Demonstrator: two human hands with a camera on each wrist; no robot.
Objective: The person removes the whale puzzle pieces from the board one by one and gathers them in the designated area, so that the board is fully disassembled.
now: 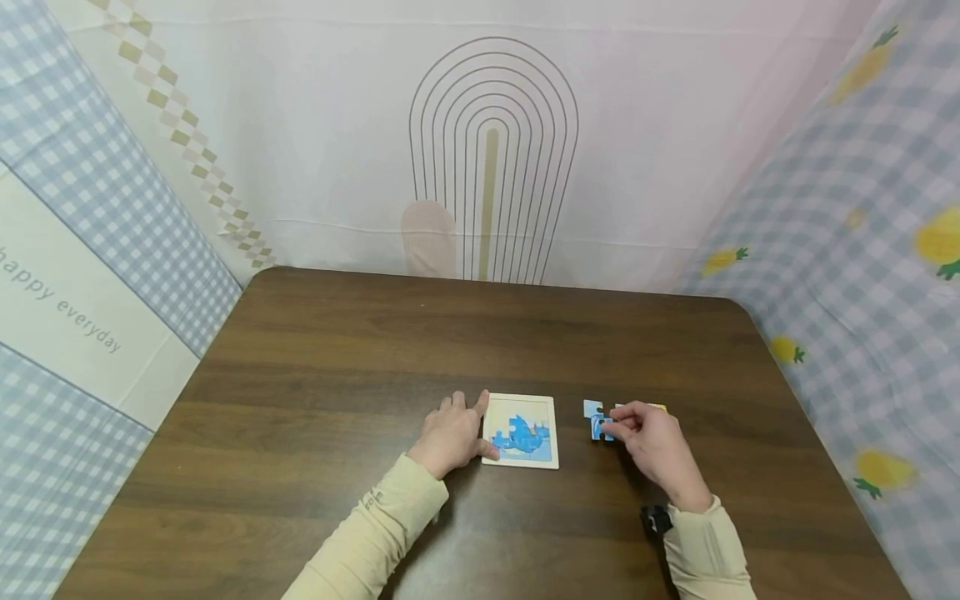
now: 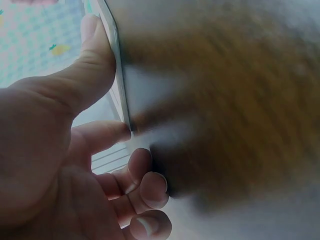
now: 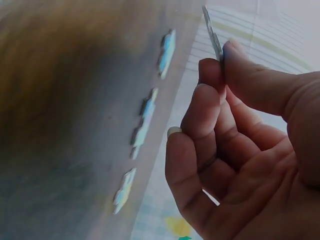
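A square jigsaw tray (image 1: pixel 556 437) with a pale rim lies on the table, blue pieces filling its lower part and bare board above. My left hand (image 1: pixel 450 435) rests at its left side, thumb on the lower left corner and index finger at the upper left. The tray's edge (image 2: pixel 120 82) runs beside that thumb in the left wrist view. Between thumb and fingertips, my right hand (image 1: pixel 658 446) pinches a blue puzzle piece (image 1: pixel 597 428), seen edge-on as a thin puzzle piece (image 3: pixel 212 32) in the right wrist view.
Loose pieces lie near my right hand: a light blue piece (image 1: pixel 592 408) and a partly hidden yellowish piece (image 1: pixel 658 407). The right wrist view shows three loose pieces (image 3: pixel 144 125) in a row. Behind the brown wooden table (image 1: pixel 360 333) hangs a patterned cloth (image 1: pixel 322 150).
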